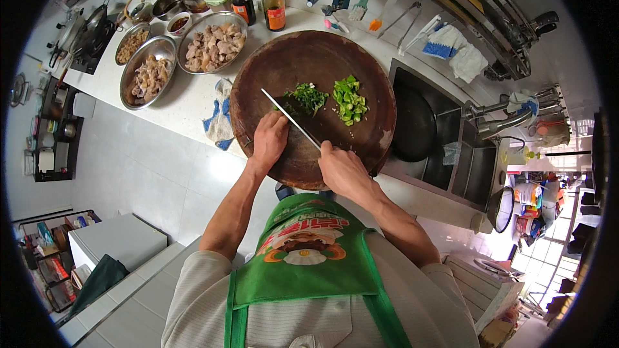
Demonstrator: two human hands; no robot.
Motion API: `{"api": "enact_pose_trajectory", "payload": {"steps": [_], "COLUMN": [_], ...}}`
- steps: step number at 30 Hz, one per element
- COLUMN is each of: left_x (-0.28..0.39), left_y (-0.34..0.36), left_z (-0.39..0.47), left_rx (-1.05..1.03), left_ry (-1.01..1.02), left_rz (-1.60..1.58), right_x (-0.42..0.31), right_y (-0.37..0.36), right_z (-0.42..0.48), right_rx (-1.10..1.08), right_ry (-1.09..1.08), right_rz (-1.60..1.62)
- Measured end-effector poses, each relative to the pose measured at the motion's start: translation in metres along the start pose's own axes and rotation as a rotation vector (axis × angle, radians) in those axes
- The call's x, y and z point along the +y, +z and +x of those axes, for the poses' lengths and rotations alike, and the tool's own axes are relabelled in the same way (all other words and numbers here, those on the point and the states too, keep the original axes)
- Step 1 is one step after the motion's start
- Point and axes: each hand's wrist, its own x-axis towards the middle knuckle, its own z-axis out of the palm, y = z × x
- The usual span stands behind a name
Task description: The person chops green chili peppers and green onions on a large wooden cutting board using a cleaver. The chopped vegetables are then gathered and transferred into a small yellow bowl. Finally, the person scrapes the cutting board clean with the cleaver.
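A large round wooden chopping board lies before me. My right hand grips the handle of a knife, whose blade slants up and left across the board. Close to the blade's left side, my left hand rests on the board with its fingers bent over a bit of greens, mostly hidden by the fingers and blade. Just past the blade is a heap of chopped green herbs. To its right sits a pile of cut green peppers. Small pale bits are scattered below the peppers.
A blue and white cloth lies left of the board. Metal bowls of cut meat and a bowl of minced food stand farther left. Sauce bottles stand behind. At right, a sink holds a dark pan.
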Motion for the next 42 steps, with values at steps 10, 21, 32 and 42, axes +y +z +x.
{"api": "enact_pose_trajectory", "payload": {"steps": [10, 21, 32, 42], "left_x": [-0.004, -0.004, -0.012, -0.011], "left_y": [0.0, -0.011, 0.009, 0.004], "left_z": [0.01, 0.004, 0.012, 0.019], "left_rx": [0.088, 0.058, 0.092, 0.052], "left_ry": [-0.032, 0.047, -0.028, 0.013], "left_rz": [-0.051, 0.033, 0.0, -0.038], "right_x": [0.005, 0.0, 0.012, 0.007], "right_y": [-0.013, 0.001, -0.021, -0.019], "right_z": [-0.024, 0.01, -0.008, 0.007], "right_rx": [0.109, -0.025, 0.119, 0.015], "right_ry": [-0.008, -0.006, -0.003, -0.05], "right_rz": [0.046, 0.03, 0.086, 0.004]}}
